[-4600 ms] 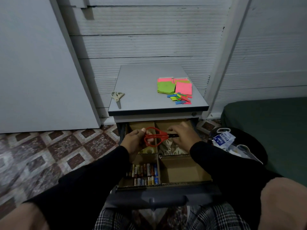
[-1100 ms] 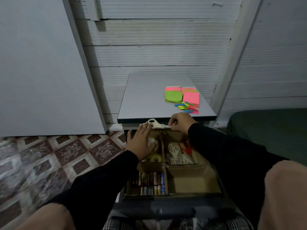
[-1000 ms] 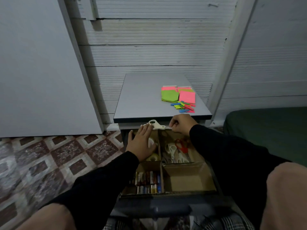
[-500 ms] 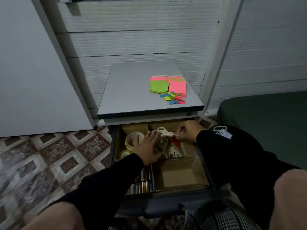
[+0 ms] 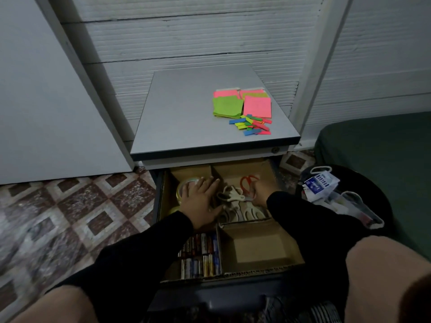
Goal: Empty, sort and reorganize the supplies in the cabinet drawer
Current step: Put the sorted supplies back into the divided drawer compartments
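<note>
Below the grey cabinet top (image 5: 186, 108), the drawer (image 5: 161, 197) stands pulled out toward the person, lined with cardboard dividers that split it into four compartments. Over the far left compartment the left hand (image 5: 201, 198) lies flat with fingers spread and straight, resting on a roll of clear tape (image 5: 184, 186), its fingertips reaching the divider. Just to the right of that hand, in the far right compartment, a pair of cream-handled scissors (image 5: 231, 196) lies across a heap of similar pale scissors (image 5: 247, 212), with the handles toward the left hand and the blade end at the right hand (image 5: 260, 194). That hand is at the blade end and seems to pinch it, but the sleeve covers most of it and the fingers cannot be made out clearly. Red-handled scissors (image 5: 248, 180) lie just beyond the right hand, partly hidden by it. Batteries (image 5: 200, 255) fill the near left compartment in two rows; the near right compartment (image 5: 258, 249) shows bare cardboard. On the cabinet top, well apart from both hands, sit pink and green sticky notes (image 5: 241, 103) and a scatter of small coloured tabs (image 5: 253, 124). Right of the drawer, a dark bin (image 5: 382, 206) holds a white and blue packet (image 5: 320, 183) and other items too dim to identify. Both forearms are in black sleeves, and the person's knees cut off the lower corners of the view.
</note>
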Available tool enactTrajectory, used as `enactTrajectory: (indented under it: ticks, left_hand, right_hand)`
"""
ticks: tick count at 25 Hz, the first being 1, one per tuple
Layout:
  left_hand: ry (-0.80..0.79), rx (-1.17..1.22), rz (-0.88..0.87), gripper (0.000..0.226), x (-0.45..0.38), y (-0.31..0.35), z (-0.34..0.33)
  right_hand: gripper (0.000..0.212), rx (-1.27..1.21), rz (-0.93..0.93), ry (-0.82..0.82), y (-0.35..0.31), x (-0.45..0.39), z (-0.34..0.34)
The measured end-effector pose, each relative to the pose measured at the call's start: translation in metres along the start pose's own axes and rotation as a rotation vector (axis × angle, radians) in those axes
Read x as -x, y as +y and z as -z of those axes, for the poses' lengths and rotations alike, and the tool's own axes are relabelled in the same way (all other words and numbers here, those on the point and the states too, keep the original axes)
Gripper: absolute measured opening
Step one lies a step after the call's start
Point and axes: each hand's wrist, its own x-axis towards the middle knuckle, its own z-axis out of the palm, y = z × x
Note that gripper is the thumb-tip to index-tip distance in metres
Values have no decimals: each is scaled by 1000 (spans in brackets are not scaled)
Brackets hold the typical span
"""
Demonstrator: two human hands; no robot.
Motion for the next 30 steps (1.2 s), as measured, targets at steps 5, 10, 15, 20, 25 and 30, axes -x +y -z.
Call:
enactTrajectory:
  ticks: [5, 10, 15, 20, 25, 30]
  left_hand:
    - [-10, 2, -16, 73, 2, -4, -2]
    - [6, 37, -22, 71, 5, -7, -1]
    - [126, 147, -102, 63, 14, -7, 12]
    - [240, 220, -163, 51, 23, 7, 45]
    - [306, 246, -197, 47, 15, 25, 80]
    - [332, 229, -219, 45, -16, 37, 111]
  right_hand:
    - [37, 43, -65, -9, 4, -10, -17]
    - [23, 31, -78, -10, 0, -9, -16]
    - [20, -74, -40, 64, -9, 7, -3]
    - [26, -197, 14, 191, -15, 36, 30]
    - [27, -188, 112, 279, -19, 66, 84]
    - [13, -152, 149, 373, -12, 64, 128]
